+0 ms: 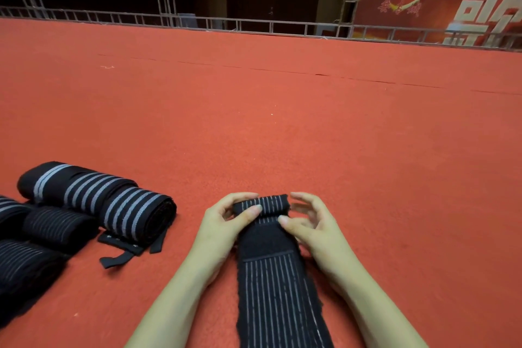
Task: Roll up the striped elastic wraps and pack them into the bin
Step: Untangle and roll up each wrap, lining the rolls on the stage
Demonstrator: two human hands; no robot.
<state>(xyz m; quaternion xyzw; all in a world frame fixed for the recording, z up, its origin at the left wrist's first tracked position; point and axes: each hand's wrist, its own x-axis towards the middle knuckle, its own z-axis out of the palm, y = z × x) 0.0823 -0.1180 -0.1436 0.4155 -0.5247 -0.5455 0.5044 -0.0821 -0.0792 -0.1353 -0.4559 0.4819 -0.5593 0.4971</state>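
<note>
A black elastic wrap with thin grey stripes (278,291) lies on the red carpet, running from the bottom edge up between my arms. Its far end is rolled into a small tight roll (261,204). My left hand (226,223) grips the roll's left end, thumb on top. My right hand (308,223) holds the right side, thumb pressing the wrap just behind the roll, fingers curled and blurred beside it. No bin is in view.
At the left lie several rolled wraps: a long black roll with broad grey stripes (96,195), loose tabs (124,248) at its end, and thinner-striped rolls (56,226) by the left edge. Red carpet (282,121) stretches ahead to a metal rail (254,24) and banner (440,0).
</note>
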